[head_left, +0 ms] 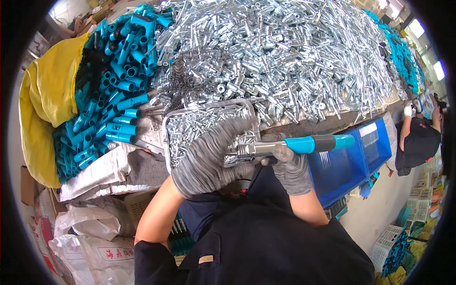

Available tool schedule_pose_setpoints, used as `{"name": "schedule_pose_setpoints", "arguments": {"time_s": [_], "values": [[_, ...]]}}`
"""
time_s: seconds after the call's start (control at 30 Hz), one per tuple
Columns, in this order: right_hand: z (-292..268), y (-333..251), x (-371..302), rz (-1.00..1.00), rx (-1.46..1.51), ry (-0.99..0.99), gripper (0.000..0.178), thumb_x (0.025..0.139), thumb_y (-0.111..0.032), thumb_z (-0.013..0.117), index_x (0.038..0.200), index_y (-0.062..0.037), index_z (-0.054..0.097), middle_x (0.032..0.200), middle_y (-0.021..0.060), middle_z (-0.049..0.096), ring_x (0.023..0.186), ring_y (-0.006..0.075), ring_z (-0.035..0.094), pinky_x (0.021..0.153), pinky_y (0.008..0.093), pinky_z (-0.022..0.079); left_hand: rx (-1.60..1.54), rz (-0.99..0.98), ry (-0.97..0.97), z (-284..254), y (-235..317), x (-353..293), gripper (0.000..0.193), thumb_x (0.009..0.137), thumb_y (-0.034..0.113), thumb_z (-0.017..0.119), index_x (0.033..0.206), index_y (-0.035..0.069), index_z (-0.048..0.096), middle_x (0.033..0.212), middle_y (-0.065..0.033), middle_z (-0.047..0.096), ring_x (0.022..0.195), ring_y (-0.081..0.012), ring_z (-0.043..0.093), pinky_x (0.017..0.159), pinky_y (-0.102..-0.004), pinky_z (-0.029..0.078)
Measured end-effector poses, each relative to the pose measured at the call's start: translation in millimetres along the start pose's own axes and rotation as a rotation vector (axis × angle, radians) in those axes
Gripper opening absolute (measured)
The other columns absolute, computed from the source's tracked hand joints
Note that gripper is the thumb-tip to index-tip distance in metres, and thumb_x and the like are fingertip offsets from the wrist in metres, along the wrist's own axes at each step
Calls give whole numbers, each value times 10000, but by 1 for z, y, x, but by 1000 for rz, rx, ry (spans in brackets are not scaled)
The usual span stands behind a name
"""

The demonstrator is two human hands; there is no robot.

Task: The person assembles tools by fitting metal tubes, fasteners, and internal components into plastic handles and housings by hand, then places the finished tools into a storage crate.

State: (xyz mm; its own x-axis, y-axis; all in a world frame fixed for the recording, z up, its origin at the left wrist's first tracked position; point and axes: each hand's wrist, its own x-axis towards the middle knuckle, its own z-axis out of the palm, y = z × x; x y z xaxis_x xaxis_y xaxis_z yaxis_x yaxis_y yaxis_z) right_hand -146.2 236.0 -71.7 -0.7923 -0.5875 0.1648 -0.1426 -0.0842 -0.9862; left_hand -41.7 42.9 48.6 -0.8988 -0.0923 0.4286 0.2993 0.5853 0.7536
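A tool with a metal shaft and a teal-and-black handle (318,143) lies nearly level in front of me. My right hand (290,172), in a grey striped glove, grips its metal part just short of the teal sleeve, thumb on top. At the other end my left hand (204,159), gloved alike, wraps round the thick metal end, which partly disappears into the palm. Its fingers reach over a rimmed tray (166,137) full of small metal pins and hide part of it. What lies inside the left palm cannot be seen.
Shiny metal parts (285,52) form a large heap across the bench, with dark springs (183,76) beside it. Teal plastic handles (121,85) pile up at left against a yellow sack (47,95). Blue bins (339,166) stand at right; another person (420,137) works beyond.
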Motion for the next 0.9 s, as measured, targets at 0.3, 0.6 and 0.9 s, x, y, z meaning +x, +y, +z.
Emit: {"name": "schedule_pose_setpoints", "arguments": {"time_s": [0.3,0.6,0.9], "values": [[16,-48,6,223,523,23,183,856,-126,647,947,30,679,920,113,701,656,165,663,606,279,545,28,-3,123,1,4,-1,289,942,266,571,1001,-6,648,800,-133,669,755,-277,651,691,-371,499],[12,-43,5,176,472,87,210,838,-158,671,947,22,678,885,115,699,685,179,666,607,274,546,-73,-419,-282,-3,-10,0,534,830,304,716,1237,28,509,1085,-131,608,955,-223,608,770,-354,493],[6,-35,2,-69,105,-123,411,755,-374,731,784,25,638,714,95,657,575,169,609,543,289,507,-326,-607,-802,7,1,9,649,776,395,757,1297,97,509,1007,-128,660,992,-231,633,827,-367,502]]}}
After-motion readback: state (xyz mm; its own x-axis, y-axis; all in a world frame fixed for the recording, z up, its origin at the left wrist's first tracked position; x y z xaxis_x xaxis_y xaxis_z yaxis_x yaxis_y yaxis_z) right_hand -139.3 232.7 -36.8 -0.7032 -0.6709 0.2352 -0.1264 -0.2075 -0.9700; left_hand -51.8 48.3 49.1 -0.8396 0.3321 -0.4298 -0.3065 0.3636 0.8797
